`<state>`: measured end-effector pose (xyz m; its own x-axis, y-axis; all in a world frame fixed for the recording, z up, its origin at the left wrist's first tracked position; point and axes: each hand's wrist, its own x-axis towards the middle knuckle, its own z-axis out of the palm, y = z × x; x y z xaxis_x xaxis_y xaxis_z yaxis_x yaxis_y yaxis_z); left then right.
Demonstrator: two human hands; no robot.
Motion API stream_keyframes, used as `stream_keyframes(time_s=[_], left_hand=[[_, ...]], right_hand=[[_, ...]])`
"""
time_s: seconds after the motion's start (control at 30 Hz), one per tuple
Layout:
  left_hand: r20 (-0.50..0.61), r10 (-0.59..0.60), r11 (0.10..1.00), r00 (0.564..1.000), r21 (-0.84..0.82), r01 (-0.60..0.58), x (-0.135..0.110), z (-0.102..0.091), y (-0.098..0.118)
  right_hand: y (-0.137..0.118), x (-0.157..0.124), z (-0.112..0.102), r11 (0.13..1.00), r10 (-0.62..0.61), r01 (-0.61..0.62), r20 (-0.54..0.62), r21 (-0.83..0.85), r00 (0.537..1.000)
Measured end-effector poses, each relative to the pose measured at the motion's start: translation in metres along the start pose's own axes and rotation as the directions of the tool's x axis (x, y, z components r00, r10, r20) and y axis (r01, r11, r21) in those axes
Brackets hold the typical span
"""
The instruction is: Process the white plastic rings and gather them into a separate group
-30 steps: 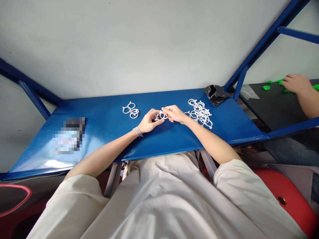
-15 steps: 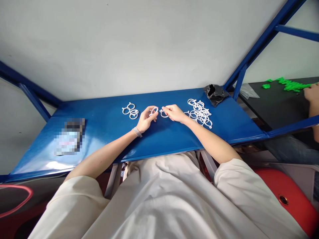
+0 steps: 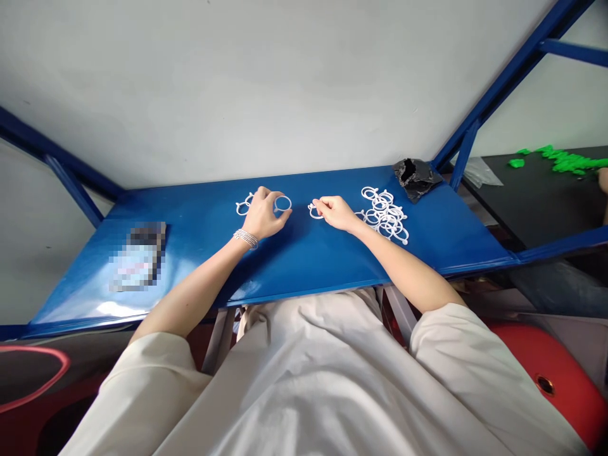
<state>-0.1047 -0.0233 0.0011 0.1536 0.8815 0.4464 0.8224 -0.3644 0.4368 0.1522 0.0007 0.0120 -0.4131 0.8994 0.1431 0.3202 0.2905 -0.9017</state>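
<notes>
My left hand (image 3: 264, 214) is closed around a white plastic ring (image 3: 290, 202), held upright between thumb and fingers above the blue table. Part of a small group of white rings (image 3: 239, 209) shows just behind that hand, which hides the others. In the fingertips of my right hand (image 3: 335, 213), pinched together, is another white ring (image 3: 311, 212) with a small knob on it. Right of this hand lies a heap of similar white rings (image 3: 386, 218), several of them overlapping.
A torn black plastic bag (image 3: 415, 180) sits at the back right of the blue table (image 3: 294, 266). At the left lies a blurred-out flat item (image 3: 139, 256). Blue frame bars (image 3: 463, 155) rise at both sides. Green pieces (image 3: 567, 159) lie on a dark table beyond.
My left hand has moved left with its ring, over toward the small group of rings, and now covers part of it. My right hand has stayed nearly still, pinching its ring.
</notes>
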Motion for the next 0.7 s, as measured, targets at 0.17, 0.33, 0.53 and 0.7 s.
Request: stream_keyframes(time_s=[0.17,0.33,0.53,0.7], left_hand=[[0.200,0.121,0.991,0.972,-0.076,-0.108,-0.011,0.010,0.020],[0.286,0.233,0.966,0.929,-0.176,-0.188,-0.025,0.026,0.036],[0.173,0.240,0.927,0.955,-0.334,-0.172,-0.027,0.030,0.042],[-0.020,0.168,0.876,0.986,-0.455,-0.158,-0.024,0.026,0.044]], right_hand=[[-0.005,0.001,0.000,0.978,0.060,-0.054,-0.028,0.199,0.998],[-0.011,-0.002,0.002,0.956,0.071,-0.073,0.019,0.286,0.997],[-0.011,-0.005,0.006,0.939,0.040,-0.076,0.114,0.337,0.993],[-0.009,-0.006,0.004,0.948,0.024,-0.086,0.198,0.307,0.980]])
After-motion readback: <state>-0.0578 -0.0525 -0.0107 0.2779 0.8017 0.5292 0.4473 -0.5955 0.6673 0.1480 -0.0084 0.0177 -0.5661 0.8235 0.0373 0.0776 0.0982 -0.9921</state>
